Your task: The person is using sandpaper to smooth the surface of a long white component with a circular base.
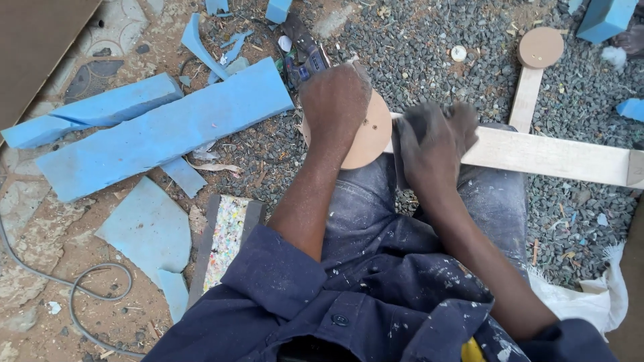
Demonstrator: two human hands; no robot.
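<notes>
Two hands bear on one piece: a pale wooden slat with a round tan wooden disc (365,134) at its near end, lying across the person's lap over the grey-blue trousers (496,201). The slat's (557,155) long axis runs left to right, its free end reaching out past the right knee and its disc end pointing left. The left hand (334,100) lies flat over the disc, fingers curled down on it, pressing rather than gripping. The right hand (436,141) sits just beside it on the slat, fingers bent over a dusty grey pad; I cannot tell how tightly it is closed. The left hand is nearer the disc.

Beyond, a second disc-topped wooden slat (533,67) lies on the grey gravel (416,47). Long blue foam slabs (168,127) and scraps lie to the left, with a dark power tool (305,57) near the left hand.
</notes>
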